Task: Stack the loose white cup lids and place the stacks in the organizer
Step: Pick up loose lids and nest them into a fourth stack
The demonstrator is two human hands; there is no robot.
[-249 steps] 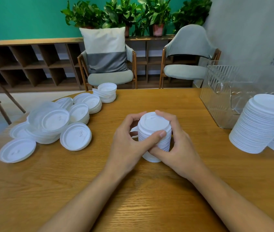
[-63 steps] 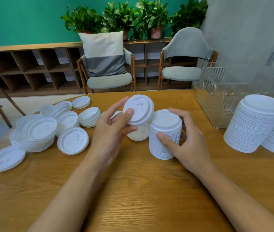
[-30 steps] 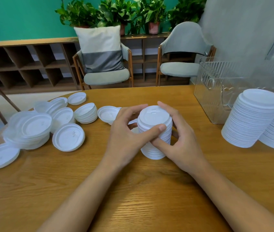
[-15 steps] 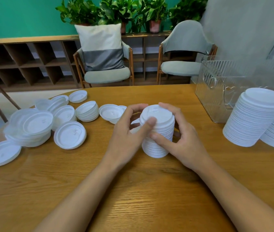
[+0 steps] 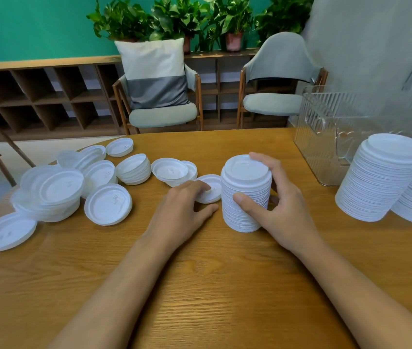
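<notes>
The wooden table (image 5: 212, 285) carries an upright lid stack (image 5: 246, 197), which the fingers (image 5: 273, 167) of the right hand (image 5: 283, 212) curl round. A single lid (image 5: 212, 191) lies under the fingertips (image 5: 200, 185) of the left hand (image 5: 182, 212). Loose lids (image 5: 108, 204) are scattered left of those fingertips. Right of the right fingers stand two tall stacks (image 5: 381, 177) and a clear organizer (image 5: 326, 127).

The left hand (image 5: 182, 210) is off the stack (image 5: 246, 197), which it was gripping half a second ago. It now sits lower and to the left, with its fingertips resting on a single lid (image 5: 211, 187) that lies flat on the table just beside the stack. The right hand (image 5: 280, 210) now holds the stack alone. The stack is taller than eight seconds ago, and the lids the left hand lifted are now on top of it.
</notes>
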